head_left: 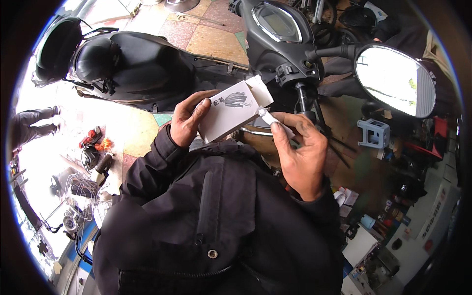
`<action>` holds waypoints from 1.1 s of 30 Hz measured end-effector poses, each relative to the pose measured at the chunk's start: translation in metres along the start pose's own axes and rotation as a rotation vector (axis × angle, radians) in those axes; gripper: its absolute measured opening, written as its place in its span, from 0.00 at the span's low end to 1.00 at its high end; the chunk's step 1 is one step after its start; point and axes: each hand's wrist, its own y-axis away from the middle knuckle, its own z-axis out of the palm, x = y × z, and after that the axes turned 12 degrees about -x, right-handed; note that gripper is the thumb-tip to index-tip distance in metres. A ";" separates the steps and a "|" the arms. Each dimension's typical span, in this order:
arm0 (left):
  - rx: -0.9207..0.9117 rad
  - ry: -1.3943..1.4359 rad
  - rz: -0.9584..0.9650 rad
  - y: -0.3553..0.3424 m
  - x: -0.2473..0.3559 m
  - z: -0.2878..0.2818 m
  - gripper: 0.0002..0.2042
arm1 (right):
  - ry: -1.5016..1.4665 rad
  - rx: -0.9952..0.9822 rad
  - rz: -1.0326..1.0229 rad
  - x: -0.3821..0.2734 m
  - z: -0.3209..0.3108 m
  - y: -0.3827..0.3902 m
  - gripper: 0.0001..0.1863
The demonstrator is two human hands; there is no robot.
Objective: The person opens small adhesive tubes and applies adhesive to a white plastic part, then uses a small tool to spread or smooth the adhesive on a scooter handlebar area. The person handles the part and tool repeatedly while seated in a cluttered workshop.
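Note:
In front of my chest, my left hand (191,118) grips a small white cardboard box (231,110), thumb on its top face and fingers behind. Dark print and a drawing like a bundle of strands mark that face. At the far right end, a white flap (260,91) stands open. My right hand (302,147) pinches a small white piece (268,117) between thumb and fingers at the box's right end. Whether this piece is a flap of the box or a separate thing, I cannot tell. What the box contains is hidden.
Beyond my hands stands a dark scooter with a black seat (157,64), handlebar display (278,22) and round mirror (396,78). A grey-blue stool (373,132) is on the right, near cluttered shelves. Tools (96,147) lie on the left floor; another person's legs (37,125) show there.

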 end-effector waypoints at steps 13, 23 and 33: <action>-0.055 0.029 0.037 0.004 0.007 -0.051 0.19 | -0.390 0.204 0.153 0.032 0.091 -0.033 0.13; -0.086 0.027 0.019 0.012 0.012 -0.070 0.19 | -0.283 0.319 0.086 0.032 0.120 -0.036 0.10; -0.054 0.058 0.035 0.012 0.011 -0.073 0.20 | -0.282 0.372 0.066 0.035 0.128 -0.039 0.09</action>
